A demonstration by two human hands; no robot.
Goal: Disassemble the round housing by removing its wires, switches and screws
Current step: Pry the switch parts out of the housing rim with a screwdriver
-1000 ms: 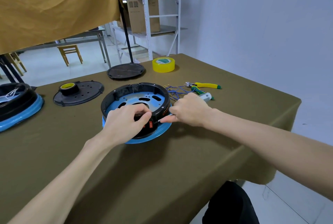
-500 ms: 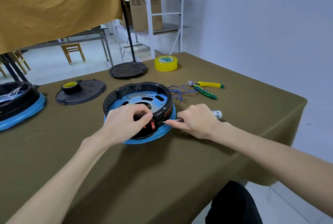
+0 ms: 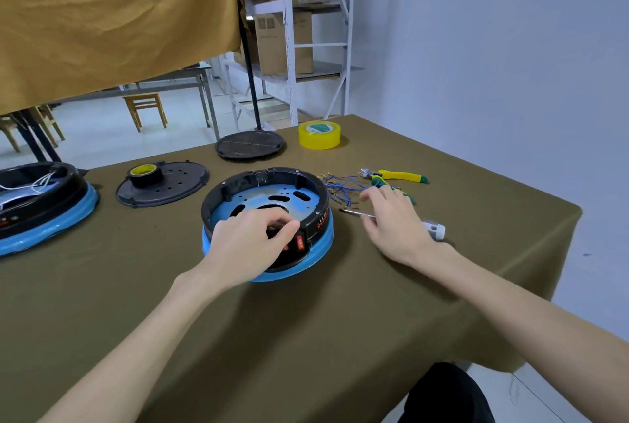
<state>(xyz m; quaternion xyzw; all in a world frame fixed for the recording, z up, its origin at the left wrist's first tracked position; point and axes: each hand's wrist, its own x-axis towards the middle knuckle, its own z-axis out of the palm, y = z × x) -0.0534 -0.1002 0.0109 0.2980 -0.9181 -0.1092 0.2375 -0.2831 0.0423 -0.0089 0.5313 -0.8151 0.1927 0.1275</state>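
left hand: fingers curled over the near rim of the round housing, fingertips pinching at the red rocker switches in its front wall. housing sits mid-worktop, directly under this hand, so the left is the nearer one.

right hand: fingers loosely spread and gripping nothing, hovering just right of the housing over a screwdriver. the tool lies on the worktop, long axis pointing tip-first at the housing, white handle end away from it.

beyond: loose blue wires, yellow-green pliers, yellow tape roll, black cover plate.

change: half a second earlier the right hand held the screwdriver tip against the housing wall; now the tool is released and lies apart from the wall. left hand unmoved.
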